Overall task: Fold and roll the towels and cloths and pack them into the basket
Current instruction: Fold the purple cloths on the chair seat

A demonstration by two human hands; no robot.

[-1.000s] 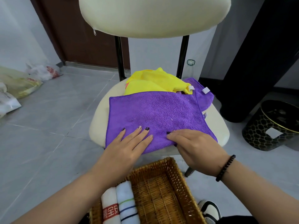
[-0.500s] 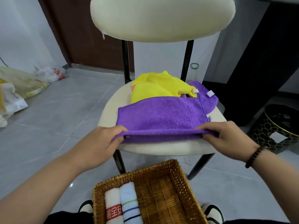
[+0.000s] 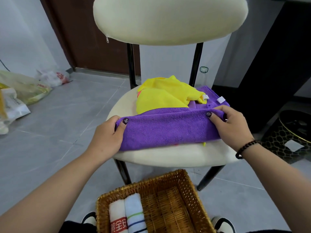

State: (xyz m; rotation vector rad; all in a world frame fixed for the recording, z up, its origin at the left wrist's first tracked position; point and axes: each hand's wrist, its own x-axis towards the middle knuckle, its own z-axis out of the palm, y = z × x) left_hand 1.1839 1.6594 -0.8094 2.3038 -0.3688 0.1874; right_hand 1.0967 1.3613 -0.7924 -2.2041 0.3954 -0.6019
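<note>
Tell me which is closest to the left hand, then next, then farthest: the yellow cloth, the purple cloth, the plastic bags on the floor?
From the left hand:
1. Purple cloth: held in it, on the chair seat.
2. Yellow cloth: behind the purple one, farther back on the seat.
3. Plastic bags: on the floor, far off to the left by the wall.

A home room: grey tiled floor (image 3: 55,115), brown wooden door (image 3: 87,34), cushioned dining chair (image 3: 168,19), plastic shopping bags (image 3: 25,88) against the wall.
</note>
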